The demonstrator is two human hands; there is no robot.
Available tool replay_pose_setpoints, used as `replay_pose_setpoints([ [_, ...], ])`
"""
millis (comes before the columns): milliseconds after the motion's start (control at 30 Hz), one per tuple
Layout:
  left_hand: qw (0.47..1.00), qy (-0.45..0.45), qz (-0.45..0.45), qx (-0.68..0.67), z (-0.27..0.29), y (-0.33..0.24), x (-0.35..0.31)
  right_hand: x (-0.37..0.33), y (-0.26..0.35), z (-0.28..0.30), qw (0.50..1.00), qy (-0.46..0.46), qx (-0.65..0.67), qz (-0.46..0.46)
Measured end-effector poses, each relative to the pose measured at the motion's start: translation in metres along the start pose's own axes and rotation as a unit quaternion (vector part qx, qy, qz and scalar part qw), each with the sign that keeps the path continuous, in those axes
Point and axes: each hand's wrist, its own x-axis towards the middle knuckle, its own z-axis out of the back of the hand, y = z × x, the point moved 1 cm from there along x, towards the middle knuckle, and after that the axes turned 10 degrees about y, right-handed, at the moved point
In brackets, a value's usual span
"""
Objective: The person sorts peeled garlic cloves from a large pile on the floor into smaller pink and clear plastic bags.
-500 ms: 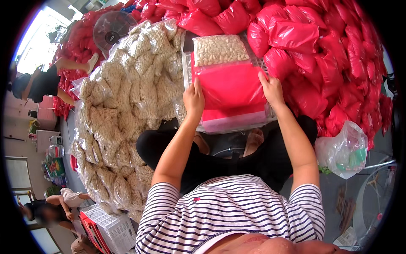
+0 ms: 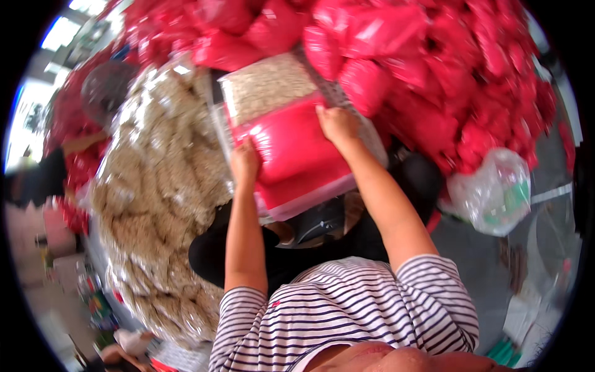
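Nearest is the person's striped shirt [image 2: 359, 304], with both bare forearms stretched forward over dark trousers [image 2: 415, 186]. Beyond the knees, the left hand [image 2: 245, 162] is closed on the left edge of a red bag [image 2: 297, 152], its thumb uppermost. The right hand [image 2: 339, 126] pinches the bag's right edge, nearer the top corner. The red bag lies tilted between the two hands, smooth and shiny, with a paler pink strip along its near edge. Just past it, a clear packet [image 2: 269, 87] of pale beans or nuts meets the bag's far edge; whether it reaches inside cannot be told. Both rest over a pale surface [image 2: 370, 139], mostly hidden. To the left spreads a heap of clear packets [image 2: 167, 161]; to the right, a clear plastic bag [image 2: 489, 192] with something green sits on the grey floor [image 2: 471, 254]. Filled red bags [image 2: 427, 80] pile up beyond, and a blurred round fan [image 2: 108, 93] stands far left.
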Motion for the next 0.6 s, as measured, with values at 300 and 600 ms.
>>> replay_pose_setpoints([
  [300, 0.947, -0.101, -0.298, 0.073, 0.023, -0.050, -0.026, -0.008, 0.010, 0.046, 0.972, -0.209, 0.072, 0.083],
  [600, 0.913, 0.057, -0.376, 0.148, -0.024, -0.043, -0.047, 0.051, -0.035, 0.009, 0.876, -0.282, 0.387, 0.054],
])
